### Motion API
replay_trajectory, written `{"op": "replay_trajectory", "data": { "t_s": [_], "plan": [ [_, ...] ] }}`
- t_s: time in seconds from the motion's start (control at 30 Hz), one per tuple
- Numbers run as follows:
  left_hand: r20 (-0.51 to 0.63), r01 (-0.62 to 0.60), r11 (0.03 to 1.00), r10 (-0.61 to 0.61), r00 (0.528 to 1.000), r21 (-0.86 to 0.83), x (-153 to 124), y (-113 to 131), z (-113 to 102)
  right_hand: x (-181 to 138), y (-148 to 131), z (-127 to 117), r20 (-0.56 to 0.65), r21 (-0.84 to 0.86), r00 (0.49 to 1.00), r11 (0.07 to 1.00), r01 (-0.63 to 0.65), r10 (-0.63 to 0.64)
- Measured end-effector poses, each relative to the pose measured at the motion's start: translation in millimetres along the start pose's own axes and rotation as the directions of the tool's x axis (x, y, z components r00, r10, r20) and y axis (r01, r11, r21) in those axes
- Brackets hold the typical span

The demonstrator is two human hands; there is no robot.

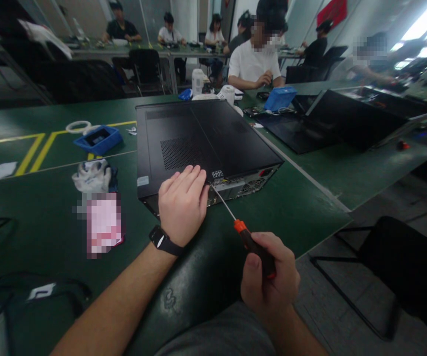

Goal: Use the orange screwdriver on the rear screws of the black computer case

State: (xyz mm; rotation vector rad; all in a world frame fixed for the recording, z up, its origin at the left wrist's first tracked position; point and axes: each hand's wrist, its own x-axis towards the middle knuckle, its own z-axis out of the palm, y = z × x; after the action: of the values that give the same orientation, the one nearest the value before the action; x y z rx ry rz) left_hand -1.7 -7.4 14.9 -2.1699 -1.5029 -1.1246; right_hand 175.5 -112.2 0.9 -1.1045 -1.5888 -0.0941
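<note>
A black desktop computer case [213,131] lies on its side on the green table, its rear panel [252,184] facing me. My left hand [184,200] rests flat on the near edge of the case, fingers stretched over the side panel and the thumb along the edge. My right hand [272,274] is closed around the handle of a screwdriver [255,249], which is black with an orange collar. The shaft slants up and left, its tip at the rear edge beside my left thumb. Whether the tip sits in a screw is too small to tell.
Left of the case are a blue tray [100,141], grey-white gloves [93,177] and a blurred pink item [105,222]. Another opened black case [357,118] stands at the right. A person in a white shirt [254,62] sits across the table. A black chair [409,277] is at my right.
</note>
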Motion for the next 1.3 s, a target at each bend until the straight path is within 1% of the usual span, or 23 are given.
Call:
{"op": "replay_trajectory", "data": {
  "t_s": [0.1, 0.17, 0.27, 0.37, 0.5, 0.6, 0.67, 0.8, 0.9, 1.03, 1.1, 1.2, 1.3],
  "plan": [
    [-0.001, 0.0, 1.0, 0.0, 1.0, -0.008, 0.5, 0.5, -0.5, 4.8, -0.2, 0.9, 0.005, 0.049, 0.999, 0.998, 0.036, -0.036],
    [-0.006, -0.003, 1.0, 0.003, 1.0, -0.008, 0.9, 0.9, -0.7, 6.4, -1.1, 1.3, 0.012, 0.05, 0.999, 0.998, 0.047, -0.047],
    [-0.019, -0.015, 1.0, 0.016, 1.0, 0.004, 1.3, 0.9, -0.3, 4.9, -2.0, 0.7, -0.014, -0.006, 0.999, 0.999, 0.042, -0.042],
    [-0.024, -0.021, 1.0, 0.021, 0.999, 0.01, 0.9, 0.3, 0.4, 1.7, -1.2, -0.6, -0.017, -0.046, 1.0, 0.999, -0.004, 0.004],
    [-0.019, -0.018, 1.0, 0.018, 1.0, 0.014, -0.1, -0.3, 0.9, 0.5, 0.3, -1.0, 0.01, 0.006, 1.0, 1.0, -0.012, 0.012],
    [-0.014, -0.01, 1.0, 0.01, 1.0, 0.006, -0.5, -0.3, 1.2, 1.9, 0.4, 0.1, -0.002, 0.034, 1.0, 0.999, 0.021, -0.021],
    [-0.016, -0.008, 1.0, 0.008, 1.0, 0.001, -0.3, 0.0, 1.2, 2.3, -0.1, 0.9, -0.016, 0.022, 0.999, 0.999, 0.031, -0.031],
    [-0.032, -0.021, 1.0, 0.022, 0.999, 0.021, 0.2, 0.4, 0.9, -0.8, -1.1, 0.9, -0.03, -0.028, 0.999, 1.0, -0.01, 0.009],
    [-0.032, -0.023, 0.999, 0.024, 0.999, 0.027, 0.4, 0.2, 0.7, -4.3, 0.5, 0.5, -0.008, 0.003, 0.999, 0.999, -0.045, 0.045],
    [-0.032, -0.024, 0.999, 0.024, 0.999, 0.023, 0.6, 0.1, 0.5, -2.7, 4.8, 1.8, -0.016, 0.084, 1.0, 0.996, 0.017, -0.016],
    [-0.033, -0.023, 0.999, 0.024, 0.999, 0.023, 0.7, 0.2, 0.4, 0.3, 5.4, 2.6, -0.024, 0.099, 0.999, 0.994, 0.049, -0.047],
    [-0.034, -0.023, 1.0, 0.023, 0.999, 0.021, 0.7, 0.2, 0.4, 2.7, 2.8, 2.1, -0.034, 0.055, 0.998, 0.997, 0.049, -0.047],
    [-0.032, -0.015, 1.0, 0.015, 0.999, 0.013, 0.3, 0.0, 0.9, 0.8, -0.9, -0.1, -0.036, -0.024, 0.999, 1.0, 0.011, -0.012]
  ]
}}
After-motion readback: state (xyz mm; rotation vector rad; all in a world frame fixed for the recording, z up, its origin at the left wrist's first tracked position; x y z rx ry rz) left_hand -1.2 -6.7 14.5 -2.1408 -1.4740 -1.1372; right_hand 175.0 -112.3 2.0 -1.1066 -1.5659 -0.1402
